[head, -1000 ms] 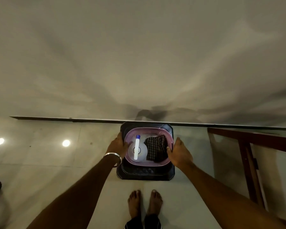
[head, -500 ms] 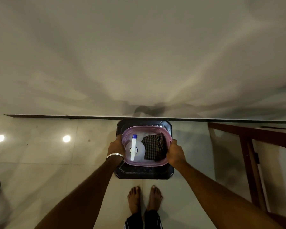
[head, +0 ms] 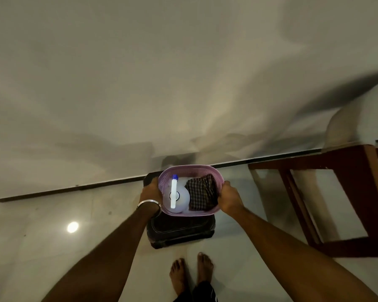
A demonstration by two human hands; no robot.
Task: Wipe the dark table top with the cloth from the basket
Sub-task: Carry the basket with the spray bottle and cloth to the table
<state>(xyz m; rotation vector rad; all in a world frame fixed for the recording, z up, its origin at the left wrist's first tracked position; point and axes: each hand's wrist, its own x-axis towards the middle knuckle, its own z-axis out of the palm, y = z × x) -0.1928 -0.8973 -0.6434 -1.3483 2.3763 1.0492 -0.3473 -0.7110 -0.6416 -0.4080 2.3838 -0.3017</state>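
A pink oval basket (head: 196,170) hangs in the air above a small dark table (head: 179,231) that stands on the floor by the wall. Inside the basket lie a dark checked cloth (head: 202,194) on the right and a white spray bottle (head: 174,196) with a blue tip on the left. My left hand (head: 150,192), with a metal bangle on the wrist, grips the basket's left rim. Its right rim is gripped by my right hand (head: 229,198). The table's far part is hidden behind the basket.
A dark red wooden frame (head: 347,192) stands to the right on the pale tiled floor. The wall with its dark skirting strip (head: 74,188) runs behind the table. My bare feet (head: 192,273) are just in front of the table.
Both hands have lifted the basket up off the dark table top, towards me. The view has tilted and swung to the right.
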